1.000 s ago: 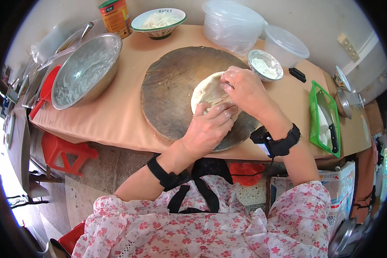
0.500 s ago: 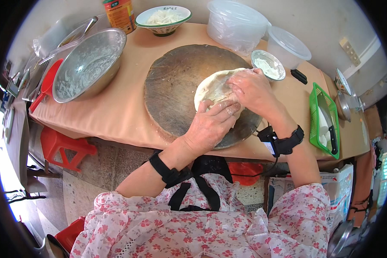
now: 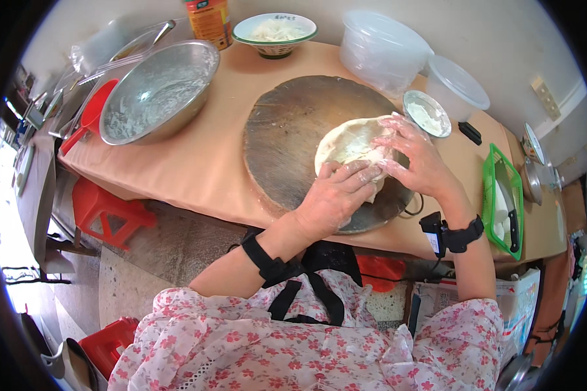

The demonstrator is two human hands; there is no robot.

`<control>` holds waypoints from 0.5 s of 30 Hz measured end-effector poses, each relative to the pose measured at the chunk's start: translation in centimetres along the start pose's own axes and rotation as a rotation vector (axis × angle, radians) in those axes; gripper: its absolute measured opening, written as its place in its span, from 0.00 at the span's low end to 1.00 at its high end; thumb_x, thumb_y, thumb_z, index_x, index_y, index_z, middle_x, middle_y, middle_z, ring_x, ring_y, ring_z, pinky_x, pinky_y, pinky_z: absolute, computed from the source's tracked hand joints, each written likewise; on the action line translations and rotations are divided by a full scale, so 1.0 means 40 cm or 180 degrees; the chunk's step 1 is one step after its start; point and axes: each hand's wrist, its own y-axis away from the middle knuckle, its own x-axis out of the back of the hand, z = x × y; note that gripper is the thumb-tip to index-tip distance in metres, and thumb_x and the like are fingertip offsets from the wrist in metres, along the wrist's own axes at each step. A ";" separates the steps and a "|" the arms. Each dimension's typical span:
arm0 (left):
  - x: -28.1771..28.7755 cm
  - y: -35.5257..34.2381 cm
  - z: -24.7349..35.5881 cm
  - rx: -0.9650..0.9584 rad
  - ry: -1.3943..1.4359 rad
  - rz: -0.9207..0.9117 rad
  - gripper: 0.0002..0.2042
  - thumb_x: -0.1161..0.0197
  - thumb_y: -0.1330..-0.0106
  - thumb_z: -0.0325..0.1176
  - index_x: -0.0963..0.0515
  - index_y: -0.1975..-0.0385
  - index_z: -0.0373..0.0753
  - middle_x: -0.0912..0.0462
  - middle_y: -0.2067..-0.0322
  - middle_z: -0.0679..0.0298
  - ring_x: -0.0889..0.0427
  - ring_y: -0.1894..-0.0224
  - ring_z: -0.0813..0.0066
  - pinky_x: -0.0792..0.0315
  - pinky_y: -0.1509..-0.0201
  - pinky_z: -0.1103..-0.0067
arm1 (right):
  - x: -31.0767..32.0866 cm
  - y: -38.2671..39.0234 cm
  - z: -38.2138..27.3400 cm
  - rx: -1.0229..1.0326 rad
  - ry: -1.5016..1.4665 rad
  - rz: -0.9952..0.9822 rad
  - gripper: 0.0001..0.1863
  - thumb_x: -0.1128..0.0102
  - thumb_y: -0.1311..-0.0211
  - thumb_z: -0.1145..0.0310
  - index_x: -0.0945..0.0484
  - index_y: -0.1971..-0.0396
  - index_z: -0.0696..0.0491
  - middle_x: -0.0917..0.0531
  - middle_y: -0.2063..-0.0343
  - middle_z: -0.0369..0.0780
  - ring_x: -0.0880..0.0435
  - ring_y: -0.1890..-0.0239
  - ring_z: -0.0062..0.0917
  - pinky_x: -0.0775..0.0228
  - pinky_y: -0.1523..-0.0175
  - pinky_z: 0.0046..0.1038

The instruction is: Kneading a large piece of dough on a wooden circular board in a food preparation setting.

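A flat round of pale dough [image 3: 346,144] lies on the right half of a round wooden board [image 3: 293,130]. My left hand [image 3: 336,195] presses its near edge, fingers curled onto the dough. My right hand [image 3: 414,159] lies on the dough's right side, floury fingers bent over its edge. Both hands pinch and fold the dough between them. Black straps sit on both wrists.
A large floured steel bowl [image 3: 156,91] stands at the left of the tan table [image 3: 202,169]. A green-rimmed bowl [image 3: 275,29], clear plastic tubs [image 3: 381,49], a small flour dish [image 3: 426,114] and a green basket [image 3: 502,199] with a knife ring the board. Red stools [image 3: 107,212] stand below.
Both hands have shifted a little along the dough's edge as they fold it. The camera has moved, so the board sits further right and lower in the picture.
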 end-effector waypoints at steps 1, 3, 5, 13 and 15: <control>0.000 0.006 -0.004 0.0025 0.0007 -0.0106 0.16 0.43 0.48 0.27 0.23 0.57 0.44 0.26 0.42 0.64 0.28 0.40 0.65 0.37 0.45 0.66 | -0.003 -0.004 0.002 0.0002 -0.0168 -0.0005 0.16 0.37 0.47 0.67 0.18 0.56 0.52 0.26 0.43 0.45 0.35 0.34 0.43 0.44 0.32 0.41; -0.003 0.007 0.005 0.0071 0.0019 -0.0098 0.18 0.44 0.47 0.28 0.24 0.54 0.44 0.27 0.41 0.63 0.29 0.39 0.64 0.37 0.44 0.66 | -0.005 -0.010 0.002 0.0100 -0.0231 0.0050 0.16 0.37 0.48 0.68 0.18 0.56 0.53 0.25 0.44 0.46 0.35 0.35 0.44 0.44 0.31 0.41; 0.000 0.018 0.006 0.0100 0.0124 -0.0071 0.20 0.44 0.46 0.29 0.25 0.50 0.44 0.29 0.40 0.62 0.31 0.37 0.63 0.37 0.42 0.65 | -0.006 -0.019 -0.022 0.0105 -0.0127 0.0053 0.15 0.38 0.47 0.69 0.18 0.57 0.54 0.24 0.46 0.47 0.34 0.35 0.45 0.43 0.32 0.41; -0.002 0.027 -0.001 0.0112 0.0566 -0.0004 0.24 0.40 0.45 0.30 0.27 0.45 0.39 0.30 0.40 0.56 0.34 0.35 0.59 0.40 0.40 0.63 | -0.046 -0.045 -0.046 0.0045 0.0154 0.0019 0.12 0.44 0.43 0.73 0.19 0.59 0.56 0.24 0.50 0.49 0.32 0.38 0.47 0.41 0.35 0.41; -0.002 0.028 -0.006 0.0183 0.0651 0.0115 0.24 0.39 0.45 0.29 0.27 0.45 0.37 0.30 0.40 0.54 0.33 0.36 0.57 0.39 0.40 0.62 | -0.054 -0.041 -0.045 -0.0012 -0.0149 0.0385 0.14 0.45 0.42 0.73 0.21 0.55 0.57 0.26 0.47 0.50 0.32 0.38 0.46 0.41 0.34 0.41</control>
